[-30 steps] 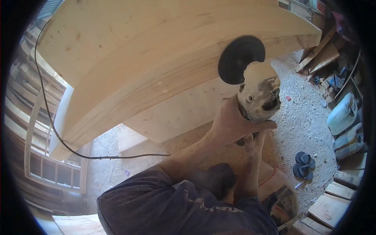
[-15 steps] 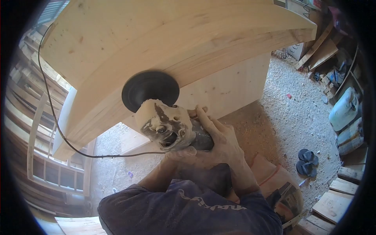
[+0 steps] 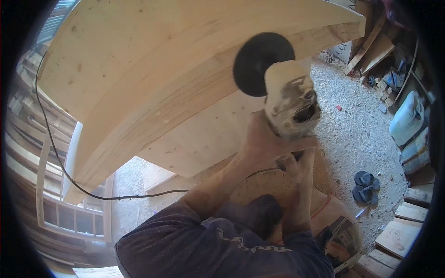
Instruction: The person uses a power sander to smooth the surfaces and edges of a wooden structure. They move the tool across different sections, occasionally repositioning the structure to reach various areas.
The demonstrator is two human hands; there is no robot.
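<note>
A dust-covered angle grinder [image 3: 289,99] with a black sanding disc [image 3: 255,65] is held up in both hands. The disc overlaps the curved wooden edge [image 3: 181,104] of a large pale panel [image 3: 139,41], towards that edge's right part. My left hand [image 3: 266,143] is closed round the grinder's body just behind its head. Below it, my right hand [image 3: 299,164] grips the rear of the tool, its fingers partly hidden. From there a dark power cord [image 3: 139,196] runs left and up along the panel's side.
Sawdust and shavings cover the floor [image 3: 347,134]. Black sandals [image 3: 365,186] lie on the right, near plastic jugs [image 3: 408,118] and stacked boards [image 3: 396,236]. On the left stands a slatted wooden frame [image 3: 74,224] before more timber. A sack [image 3: 338,222] sits beside my right arm.
The grinder and both hands have moved right and upward along the curved edge. The tool has turned, with its disc now on the upper left. The cord has shifted with it.
</note>
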